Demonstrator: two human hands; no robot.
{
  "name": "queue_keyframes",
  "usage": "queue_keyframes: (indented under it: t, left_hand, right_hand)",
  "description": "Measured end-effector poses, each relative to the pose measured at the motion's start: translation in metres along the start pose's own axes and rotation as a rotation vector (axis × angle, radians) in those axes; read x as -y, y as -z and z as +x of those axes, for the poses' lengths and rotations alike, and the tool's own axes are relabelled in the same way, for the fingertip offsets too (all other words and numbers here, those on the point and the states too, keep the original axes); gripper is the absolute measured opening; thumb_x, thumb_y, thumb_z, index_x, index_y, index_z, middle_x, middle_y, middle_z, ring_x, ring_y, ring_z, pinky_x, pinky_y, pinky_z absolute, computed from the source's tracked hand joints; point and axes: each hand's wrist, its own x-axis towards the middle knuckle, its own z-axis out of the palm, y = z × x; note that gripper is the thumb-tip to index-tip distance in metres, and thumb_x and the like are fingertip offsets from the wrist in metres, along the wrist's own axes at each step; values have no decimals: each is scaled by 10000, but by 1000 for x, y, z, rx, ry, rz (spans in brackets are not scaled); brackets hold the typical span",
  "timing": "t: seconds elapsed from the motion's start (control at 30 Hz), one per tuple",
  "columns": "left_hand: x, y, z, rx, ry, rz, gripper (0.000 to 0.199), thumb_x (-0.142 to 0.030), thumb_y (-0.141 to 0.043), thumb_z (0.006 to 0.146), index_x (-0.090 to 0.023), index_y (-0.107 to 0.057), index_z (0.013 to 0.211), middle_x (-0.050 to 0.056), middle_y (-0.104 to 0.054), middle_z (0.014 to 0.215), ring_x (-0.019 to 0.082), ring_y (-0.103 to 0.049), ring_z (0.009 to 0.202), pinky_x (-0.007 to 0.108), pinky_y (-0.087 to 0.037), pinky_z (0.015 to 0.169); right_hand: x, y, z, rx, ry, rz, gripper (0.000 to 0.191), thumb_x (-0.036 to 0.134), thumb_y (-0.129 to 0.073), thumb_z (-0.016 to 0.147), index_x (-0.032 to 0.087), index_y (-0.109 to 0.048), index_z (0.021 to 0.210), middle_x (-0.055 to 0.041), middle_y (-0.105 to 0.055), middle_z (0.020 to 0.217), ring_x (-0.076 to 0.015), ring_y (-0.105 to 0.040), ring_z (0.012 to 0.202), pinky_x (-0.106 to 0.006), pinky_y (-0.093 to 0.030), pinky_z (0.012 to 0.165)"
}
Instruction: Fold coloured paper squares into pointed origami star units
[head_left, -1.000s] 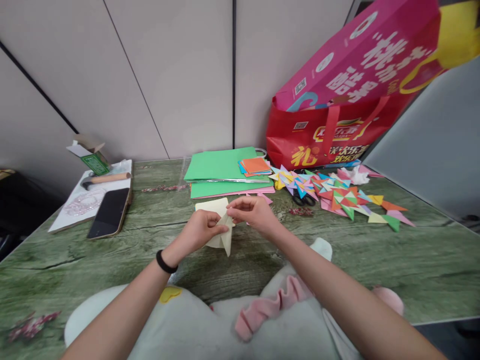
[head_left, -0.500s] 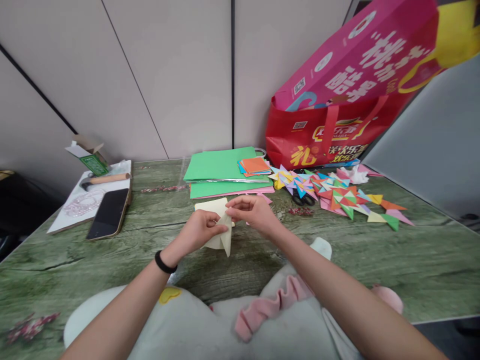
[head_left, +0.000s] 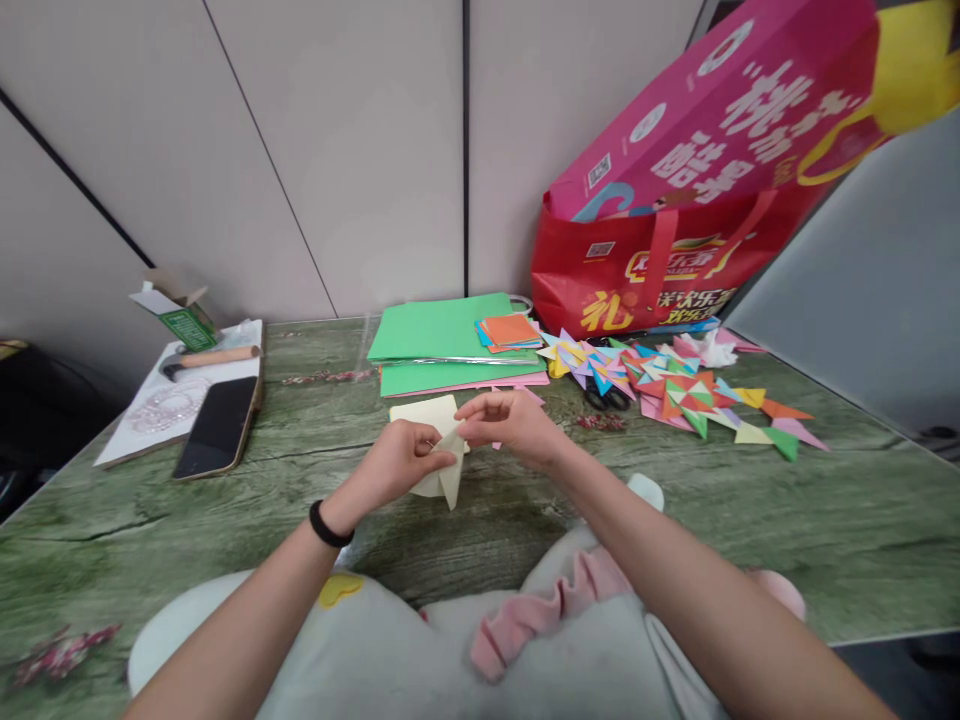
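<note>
A pale yellow sheet of folded paper is held up between my hands above the table. My left hand pinches its left side, thumb in front. With closed fingertips my right hand grips the upper right edge of the same paper. Just behind, a pad of pale yellow paper lies flat on the table, partly covered by my hands. The fingertips hide some of the folds.
Green sheets with an orange paper stack lie behind my hands. To the right are folded paper pieces, black scissors and a red bag. A phone and a hammer lie left.
My right hand has shifted slightly to the right at the paper's upper edge. The paper's lower tip has moved a little left and up. My left hand stays in place.
</note>
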Motion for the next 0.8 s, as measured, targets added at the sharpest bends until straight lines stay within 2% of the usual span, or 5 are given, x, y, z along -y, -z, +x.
queue_keyframes:
  t: [0.13, 0.4, 0.53, 0.67, 0.8]
  left_hand:
    - [-1, 0, -1, 51, 8, -32, 379, -326, -552, 700, -185, -253, 514, -75, -151, 507, 66, -144, 482, 224, -105, 448]
    - [-2, 1, -2, 59, 8, -101, 402, -332, -566, 691, -187, -235, 514, -70, -144, 521, 60, -139, 477, 223, -96, 444]
    - [-4, 1, -2, 53, 16, -139, 434, -338, -581, 684, -189, -212, 513, -70, -139, 522, 56, -128, 475, 222, -90, 437]
    - [-3, 1, -2, 54, 80, -276, 431, -392, -594, 680, -191, -248, 519, -79, -168, 502, 49, -135, 451, 221, -80, 424]
    - [-1, 0, -1, 3, 146, -408, 437, -423, -636, 642, -188, -286, 525, -90, -198, 479, 38, -131, 430, 218, -64, 424]
  right_hand:
    - [-3, 3, 2, 66, -50, 64, 247, 266, -756, 538, 149, -652, 728, 33, -597, 573, -62, -541, 503, -209, -452, 523]
    - [7, -4, -2, -59, -19, -2, 213, 257, -738, 558, 138, -648, 710, 13, -610, 549, -92, -569, 506, -219, -446, 497]
    - [5, -5, -1, -77, -20, 5, 258, 274, -723, 580, 135, -636, 779, 16, -606, 562, -90, -567, 510, -222, -455, 509]
    - [0, -5, 1, -37, -10, 73, 352, 277, -731, 570, 154, -595, 870, 20, -613, 652, -91, -576, 579, -241, -488, 561]
    - [-2, -6, 0, 56, -11, 87, 374, 207, -762, 516, 162, -527, 804, 43, -599, 612, -79, -555, 560, -227, -478, 552]
